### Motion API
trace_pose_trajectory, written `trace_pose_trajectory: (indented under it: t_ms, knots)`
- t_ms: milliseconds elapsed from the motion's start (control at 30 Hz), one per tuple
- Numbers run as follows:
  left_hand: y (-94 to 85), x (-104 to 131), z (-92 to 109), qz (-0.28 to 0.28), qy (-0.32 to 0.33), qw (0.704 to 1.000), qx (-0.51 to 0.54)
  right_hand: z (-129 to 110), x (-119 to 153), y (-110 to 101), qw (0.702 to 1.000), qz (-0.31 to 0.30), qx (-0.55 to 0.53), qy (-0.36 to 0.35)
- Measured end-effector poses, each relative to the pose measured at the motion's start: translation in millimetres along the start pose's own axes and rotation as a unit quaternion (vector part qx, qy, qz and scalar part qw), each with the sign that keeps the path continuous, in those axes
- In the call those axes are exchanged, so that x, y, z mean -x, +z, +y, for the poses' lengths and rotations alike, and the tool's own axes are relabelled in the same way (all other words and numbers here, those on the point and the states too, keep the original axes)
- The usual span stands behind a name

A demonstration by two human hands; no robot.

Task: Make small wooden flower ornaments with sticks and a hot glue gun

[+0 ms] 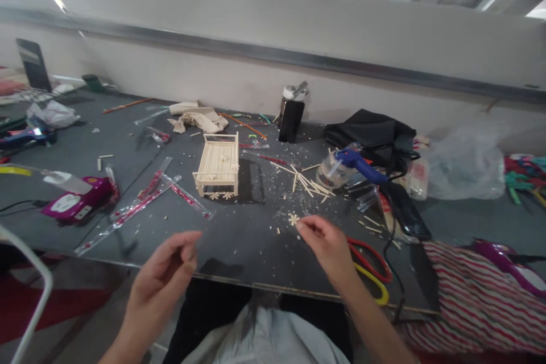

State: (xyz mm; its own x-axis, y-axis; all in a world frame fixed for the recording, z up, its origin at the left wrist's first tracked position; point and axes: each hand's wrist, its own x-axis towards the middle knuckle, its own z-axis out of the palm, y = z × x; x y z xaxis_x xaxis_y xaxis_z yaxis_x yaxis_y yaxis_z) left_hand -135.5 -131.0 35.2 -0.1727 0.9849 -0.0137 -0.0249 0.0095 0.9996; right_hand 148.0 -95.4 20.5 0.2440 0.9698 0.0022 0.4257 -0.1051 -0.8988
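Note:
My right hand (324, 242) pinches a small pale flower-shaped wooden piece (293, 219) between thumb and fingertips, low over the dark table. Nothing shows in my left hand (166, 273), which hovers at the front edge with its fingers loosely curled and the thumb apart. Beyond and between the hands stands a miniature bed (218, 160) built of thin pale sticks, with railings at its ends. Similar small flower pieces lie on the bed, and others (220, 195) are at its near foot. Loose sticks (305, 182) lie scattered beyond my right hand.
A blue glue gun (360, 164) rests across a clear jar (335, 173) at right. Near my right forearm lie scissors with red and yellow handles (371, 267). Plastic sleeves (140, 205) and a purple device (79, 199) lie left. A phone (292, 121) leans upright at the back.

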Motion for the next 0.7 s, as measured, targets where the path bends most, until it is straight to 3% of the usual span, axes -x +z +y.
trace_pose_trajectory:
  t_ms: [200, 367, 467, 600, 700]
  knots:
    - [6.8, 10, -5, -0.087, -0.007, 0.996, -0.004, 5, -23, 28, 0.998, -0.023, 0.036, -0.049]
    - [8.5, 7, -17, -0.059, -0.035, 0.997, 0.029, 13, -34, 32, 0.994, -0.008, 0.081, -0.073]
    - [9.3, 3, -21, -0.014, -0.046, 0.996, 0.078, 15, -35, 35, 0.991, 0.003, 0.109, -0.082]
    - [3.9, -3, -12, 0.042, -0.062, 0.987, 0.145, 15, -36, 43, 0.986, 0.006, 0.134, -0.095]
    - [-14.5, -8, 1, 0.114, -0.042, 0.983, 0.139, 15, -38, 45, 0.983, 0.028, 0.157, -0.095]
